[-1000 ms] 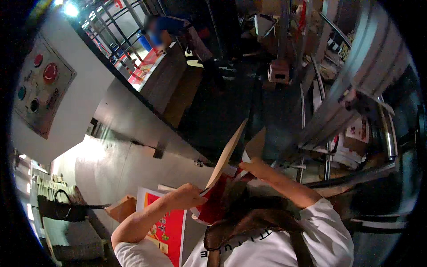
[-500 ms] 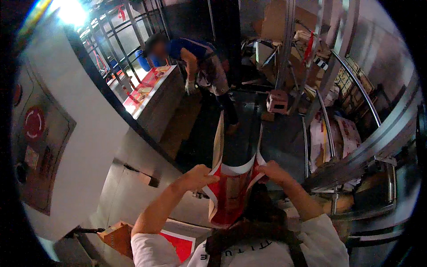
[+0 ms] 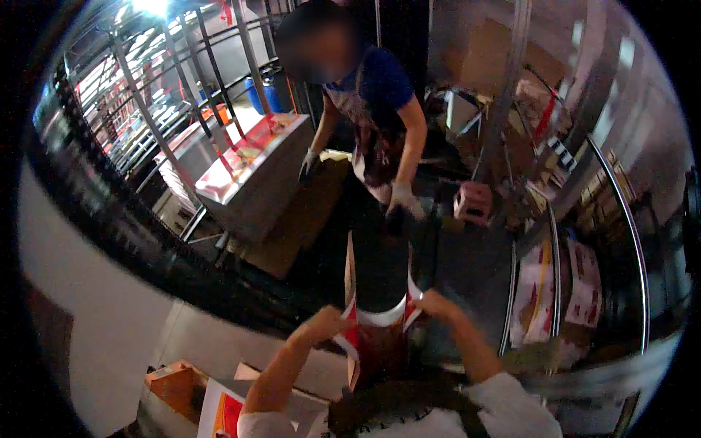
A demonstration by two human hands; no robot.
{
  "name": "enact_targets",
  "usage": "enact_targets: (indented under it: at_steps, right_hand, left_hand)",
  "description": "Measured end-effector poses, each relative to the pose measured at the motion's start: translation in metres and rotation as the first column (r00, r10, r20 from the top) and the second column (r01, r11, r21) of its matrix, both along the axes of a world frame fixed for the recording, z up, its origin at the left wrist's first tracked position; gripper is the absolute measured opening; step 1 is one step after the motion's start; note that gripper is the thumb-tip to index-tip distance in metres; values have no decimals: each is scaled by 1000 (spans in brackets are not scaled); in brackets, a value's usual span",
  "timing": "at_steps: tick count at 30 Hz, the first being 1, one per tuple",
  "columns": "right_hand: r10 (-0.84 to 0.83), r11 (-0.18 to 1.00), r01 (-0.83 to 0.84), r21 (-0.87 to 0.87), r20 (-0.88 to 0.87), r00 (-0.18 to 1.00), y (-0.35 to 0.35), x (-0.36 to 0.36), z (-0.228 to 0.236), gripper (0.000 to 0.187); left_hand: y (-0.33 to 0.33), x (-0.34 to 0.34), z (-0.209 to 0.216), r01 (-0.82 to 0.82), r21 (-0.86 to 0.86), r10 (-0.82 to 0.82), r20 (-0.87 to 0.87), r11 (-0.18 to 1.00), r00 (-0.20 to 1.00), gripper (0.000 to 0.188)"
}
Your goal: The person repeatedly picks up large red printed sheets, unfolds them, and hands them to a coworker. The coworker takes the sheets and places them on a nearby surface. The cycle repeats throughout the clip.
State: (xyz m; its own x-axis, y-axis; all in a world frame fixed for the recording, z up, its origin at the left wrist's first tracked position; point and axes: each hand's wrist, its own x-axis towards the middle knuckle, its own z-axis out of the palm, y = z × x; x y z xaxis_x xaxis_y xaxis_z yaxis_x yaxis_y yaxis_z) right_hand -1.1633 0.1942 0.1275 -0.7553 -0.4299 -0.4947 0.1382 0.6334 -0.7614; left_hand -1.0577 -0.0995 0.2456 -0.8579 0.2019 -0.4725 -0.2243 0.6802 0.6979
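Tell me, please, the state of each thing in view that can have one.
Red-and-white card: curved, its sides turned up
Left hand: closed on the card's left side
Right hand: closed on the card's right side
Co-worker: standing, wearing gloves
Lamp: lit
Stack of printed sheets: piled up
Pink stool: unoccupied
Blue barrels: upright

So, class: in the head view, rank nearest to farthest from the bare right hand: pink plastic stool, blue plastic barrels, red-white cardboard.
1. Red-white cardboard, in the right hand
2. Pink stool, ahead, slightly right
3. Blue barrels, farther ahead, left
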Motion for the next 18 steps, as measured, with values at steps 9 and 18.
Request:
enact_targets:
  at_steps: [9,18]
  right_hand:
    - [56,984,-56,-171,-2,998,-31,-82,-10,36]
    - [104,979,-87,-184,83,991,-32,-156,14,31]
  left_hand:
    - [-22,-79,-26,-85,-147,86,-2,986,996,36]
    - [-10,-141,4,-272,-49,274,43,961,961,38]
